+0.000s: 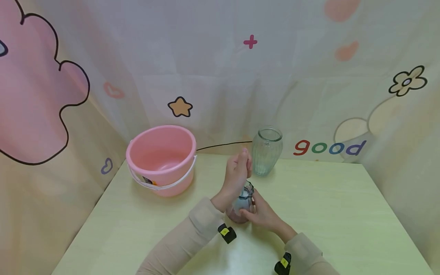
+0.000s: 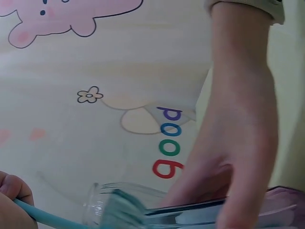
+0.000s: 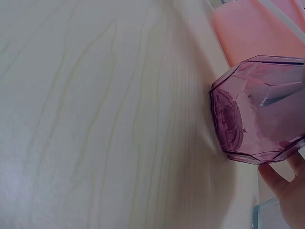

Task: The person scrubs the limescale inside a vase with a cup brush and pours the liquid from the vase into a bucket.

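A small faceted glass vase (image 3: 259, 138), purple at the base and bluish at its wavy rim, is tilted above the table. My right hand (image 1: 264, 214) grips it around the body, thumb on the near side. Over its mouth, my left hand (image 1: 237, 170) holds a thin teal handle (image 2: 52, 220) with curled fingers. The handle slants towards the vase mouth. Inside the vase shows a pale, whitish piece (image 3: 281, 112) with a bit of blue; its exact kind is unclear. In the head view the left hand hides most of the handle.
A pink bucket (image 1: 161, 152) with a white handle stands at the back left of the pale wooden table (image 1: 343, 214). Behind the hands is a taller ribbed clear glass vase (image 1: 267, 152). A printed curtain (image 1: 213, 46) hangs around the table.
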Motion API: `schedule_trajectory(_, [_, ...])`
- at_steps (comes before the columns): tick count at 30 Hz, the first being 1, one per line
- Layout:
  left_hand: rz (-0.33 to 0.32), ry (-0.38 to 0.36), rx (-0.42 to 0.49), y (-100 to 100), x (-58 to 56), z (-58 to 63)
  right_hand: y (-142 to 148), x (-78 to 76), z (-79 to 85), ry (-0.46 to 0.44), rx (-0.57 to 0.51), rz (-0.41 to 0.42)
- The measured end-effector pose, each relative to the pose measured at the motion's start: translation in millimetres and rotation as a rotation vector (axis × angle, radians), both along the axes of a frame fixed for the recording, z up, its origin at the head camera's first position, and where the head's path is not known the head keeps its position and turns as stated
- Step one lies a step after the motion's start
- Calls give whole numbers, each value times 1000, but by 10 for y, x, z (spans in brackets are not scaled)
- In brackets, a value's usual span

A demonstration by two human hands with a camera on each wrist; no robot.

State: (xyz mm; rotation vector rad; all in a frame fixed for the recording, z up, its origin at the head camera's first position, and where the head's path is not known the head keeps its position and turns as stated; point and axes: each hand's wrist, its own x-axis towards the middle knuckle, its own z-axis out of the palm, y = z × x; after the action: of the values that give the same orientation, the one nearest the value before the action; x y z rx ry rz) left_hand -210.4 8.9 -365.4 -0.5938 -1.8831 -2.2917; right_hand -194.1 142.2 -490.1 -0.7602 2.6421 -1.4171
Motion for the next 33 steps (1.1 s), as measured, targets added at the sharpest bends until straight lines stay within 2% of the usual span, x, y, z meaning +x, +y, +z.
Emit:
schedule_trajectory(4, [-19, -33, 4, 41, 42, -86, 10, -8, -18, 37, -27, 21])
schedule_trajectory(5, [-25, -45, 2, 44, 69, -77, 21, -32, -63, 39, -31, 23])
schedule_trajectory(10, [-31, -40, 4, 50, 153, -12, 24, -44, -76, 52, -52, 32])
schedule_trajectory(15, [-41, -38, 19, 38, 153, -18, 21, -45, -70, 41, -52, 20])
schedule_trajectory(18, [-48, -43, 28, 35, 110, -95, 19, -44, -87, 44, -45, 8])
schedule_trajectory(23, [-17, -44, 36, 43, 40, -198, 19, -42, -105, 49, -38, -2])
schedule_trajectory(26, [8, -24, 39, 39, 33, -169, 12, -39, -94, 36, -41, -7])
schedule_trajectory(33, [31, 15, 35, -4, 18, 7, -17, -39, -68, -6, -50, -32])
